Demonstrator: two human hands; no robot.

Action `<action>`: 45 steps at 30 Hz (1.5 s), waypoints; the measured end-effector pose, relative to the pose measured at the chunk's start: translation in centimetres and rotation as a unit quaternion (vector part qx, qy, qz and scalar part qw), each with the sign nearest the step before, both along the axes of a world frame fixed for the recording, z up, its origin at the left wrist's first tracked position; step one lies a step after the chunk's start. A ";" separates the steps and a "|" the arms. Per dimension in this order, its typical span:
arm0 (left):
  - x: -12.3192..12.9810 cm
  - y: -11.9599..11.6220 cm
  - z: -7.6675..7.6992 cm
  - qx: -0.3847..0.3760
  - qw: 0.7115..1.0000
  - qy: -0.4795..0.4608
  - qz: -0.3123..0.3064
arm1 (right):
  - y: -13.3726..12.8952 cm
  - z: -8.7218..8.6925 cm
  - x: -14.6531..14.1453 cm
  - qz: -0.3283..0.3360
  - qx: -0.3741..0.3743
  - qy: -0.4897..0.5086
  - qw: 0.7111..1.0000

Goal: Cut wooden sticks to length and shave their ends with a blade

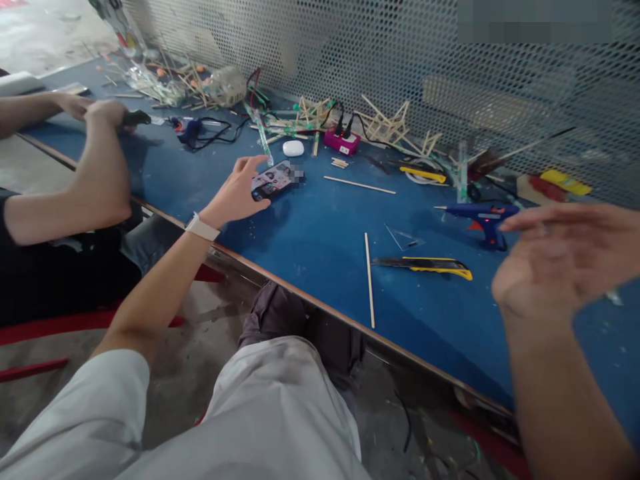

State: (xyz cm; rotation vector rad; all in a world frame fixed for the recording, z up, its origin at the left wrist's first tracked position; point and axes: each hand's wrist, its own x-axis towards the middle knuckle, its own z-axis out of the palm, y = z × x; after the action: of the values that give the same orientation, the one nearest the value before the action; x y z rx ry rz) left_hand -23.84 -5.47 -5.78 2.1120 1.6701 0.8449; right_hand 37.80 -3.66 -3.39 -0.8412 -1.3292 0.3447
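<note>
My left hand, a pale band on its wrist, has thumb and fingers spread around the near end of a smartphone with a lit screen on the blue table. My right hand is raised over the table's right side, smeared by motion, with fingers partly stretched and nothing visible in them. Its fingertips overlap the handle of a blue glue gun in view; contact cannot be judged. Left of it lie a clear set square, a yellow-black utility knife and a thin wooden stick.
A white earbud case, purple power outlet, another stick and yellow cutter lie farther back. Stick structures line the perforated metal panel. At left, another person's hands hold a dark green object.
</note>
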 end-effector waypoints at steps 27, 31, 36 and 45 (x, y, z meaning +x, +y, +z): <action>0.9 -2.2 -0.5 0.053 0.994 0.097 0.021 | 0.4 -2.2 -1.4 0.049 -0.025 -0.131 0.990; 1.0 -2.2 -0.5 0.052 0.994 0.098 0.012 | 0.2 -2.2 -1.5 0.050 -0.028 -0.135 0.989; 0.9 -2.3 -0.6 0.046 0.994 0.082 0.046 | 0.1 -2.2 -1.5 0.055 -0.026 -0.137 0.989; 3.2 -4.5 0.7 -0.008 0.976 0.142 0.163 | 0.1 -2.2 -1.7 0.068 -0.025 -0.132 0.989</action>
State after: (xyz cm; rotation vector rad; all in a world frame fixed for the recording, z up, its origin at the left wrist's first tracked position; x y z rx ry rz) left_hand -20.65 -9.94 -5.12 2.0555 2.2075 0.6304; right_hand 36.08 -3.55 -5.61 -0.8621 -1.6358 0.3851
